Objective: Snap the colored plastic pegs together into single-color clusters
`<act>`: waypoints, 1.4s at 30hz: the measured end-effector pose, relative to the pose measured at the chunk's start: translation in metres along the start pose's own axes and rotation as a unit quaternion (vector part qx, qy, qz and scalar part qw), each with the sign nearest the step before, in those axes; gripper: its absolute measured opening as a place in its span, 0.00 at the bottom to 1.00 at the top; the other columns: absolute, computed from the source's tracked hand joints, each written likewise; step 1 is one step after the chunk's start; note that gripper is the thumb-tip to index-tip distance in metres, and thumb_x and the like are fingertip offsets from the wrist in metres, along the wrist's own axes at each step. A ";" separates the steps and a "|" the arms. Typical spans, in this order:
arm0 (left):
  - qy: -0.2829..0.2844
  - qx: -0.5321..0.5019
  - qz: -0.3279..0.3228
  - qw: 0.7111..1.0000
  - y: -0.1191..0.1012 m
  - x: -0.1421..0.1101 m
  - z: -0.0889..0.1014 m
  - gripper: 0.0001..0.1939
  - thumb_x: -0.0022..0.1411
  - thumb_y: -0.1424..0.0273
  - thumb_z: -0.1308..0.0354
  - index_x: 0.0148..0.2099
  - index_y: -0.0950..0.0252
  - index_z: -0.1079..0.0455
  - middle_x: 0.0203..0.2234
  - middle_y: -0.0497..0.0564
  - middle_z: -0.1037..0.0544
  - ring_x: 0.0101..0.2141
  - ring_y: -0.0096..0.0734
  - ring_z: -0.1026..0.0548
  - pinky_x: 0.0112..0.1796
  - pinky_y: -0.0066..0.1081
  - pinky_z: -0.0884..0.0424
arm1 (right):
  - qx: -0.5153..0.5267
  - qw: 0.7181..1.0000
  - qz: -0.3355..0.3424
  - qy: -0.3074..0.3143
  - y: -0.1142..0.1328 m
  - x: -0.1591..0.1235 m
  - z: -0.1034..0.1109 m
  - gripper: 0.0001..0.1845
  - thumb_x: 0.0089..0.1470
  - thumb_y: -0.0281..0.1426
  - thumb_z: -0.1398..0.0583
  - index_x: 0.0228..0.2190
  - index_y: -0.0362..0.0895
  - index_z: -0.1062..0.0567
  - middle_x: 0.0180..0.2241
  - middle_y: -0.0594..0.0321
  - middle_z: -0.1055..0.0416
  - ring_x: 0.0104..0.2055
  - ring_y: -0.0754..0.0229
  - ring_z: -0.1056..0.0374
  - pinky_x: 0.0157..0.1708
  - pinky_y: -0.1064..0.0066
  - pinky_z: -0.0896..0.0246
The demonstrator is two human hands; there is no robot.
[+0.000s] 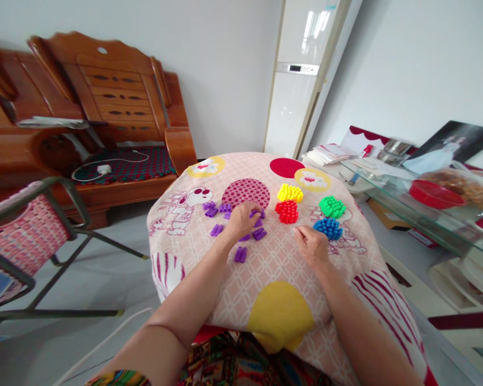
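Small purple plastic pieces, rounded and ridged, lie scattered in little groups on the left half of the round table. Over them is my left hand, palm down, its fingers closed around a purple piece at the fingertips; the hand partly hides it. My right hand rests on the cloth with fingers curled in; whatever they hold, if anything, is hidden. Just beyond it stand tight clusters of similar pieces: blue, red, yellow and green.
A patterned pink tablecloth covers the table. On the right, a glass-topped cabinet carries a red bowl and papers. A wooden bench and a metal-framed chair stand on the left.
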State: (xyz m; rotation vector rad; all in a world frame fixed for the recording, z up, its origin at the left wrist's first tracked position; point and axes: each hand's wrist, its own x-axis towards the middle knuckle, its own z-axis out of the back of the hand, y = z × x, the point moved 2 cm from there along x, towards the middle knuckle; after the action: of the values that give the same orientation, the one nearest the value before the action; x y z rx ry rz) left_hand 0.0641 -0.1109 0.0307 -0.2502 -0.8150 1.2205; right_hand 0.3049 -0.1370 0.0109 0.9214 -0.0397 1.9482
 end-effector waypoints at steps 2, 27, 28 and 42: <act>-0.025 0.005 0.024 0.999 0.009 0.011 -0.002 0.16 0.60 0.79 0.48 0.46 0.65 0.23 0.44 0.56 0.19 0.47 0.39 0.23 0.51 0.35 0.30 | -0.002 1.000 0.002 0.000 -0.001 0.000 -0.001 0.21 0.64 0.36 0.50 0.22 0.45 0.29 0.21 0.60 0.29 0.24 0.62 0.40 0.28 0.70 0.51; 0.186 -0.299 0.089 0.932 0.011 -0.007 -0.028 0.15 0.63 0.65 0.47 0.45 0.68 0.23 0.27 0.50 0.20 0.26 0.30 0.22 0.31 0.27 0.26 | 0.104 0.980 0.094 0.142 0.021 -0.004 -0.035 0.29 0.59 0.27 0.42 0.62 0.45 0.34 0.64 0.50 0.39 0.67 0.48 0.46 0.65 0.53 0.46; 0.180 -0.301 0.100 0.931 0.012 -0.008 -0.029 0.15 0.63 0.66 0.47 0.44 0.68 0.23 0.27 0.50 0.20 0.27 0.29 0.22 0.31 0.27 0.26 | 0.105 0.978 0.094 0.150 0.022 -0.005 -0.037 0.29 0.59 0.26 0.42 0.61 0.45 0.33 0.63 0.50 0.38 0.66 0.48 0.45 0.65 0.53 0.46; 0.070 -0.170 0.065 0.981 0.018 -0.004 0.001 0.16 0.61 0.64 0.45 0.44 0.65 0.21 0.34 0.52 0.17 0.34 0.33 0.21 0.35 0.28 0.27 | 0.130 0.983 0.066 0.110 0.018 0.005 -0.045 0.16 0.60 0.24 0.46 0.48 0.46 0.25 0.46 0.53 0.25 0.50 0.52 0.31 0.51 0.58 0.35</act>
State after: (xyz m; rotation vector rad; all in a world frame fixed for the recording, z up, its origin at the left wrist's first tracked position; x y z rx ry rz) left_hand 0.0498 -0.1080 0.0197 -0.6696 -0.8919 1.1658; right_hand 0.2630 -0.1259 -0.0119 0.8821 0.2948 2.2058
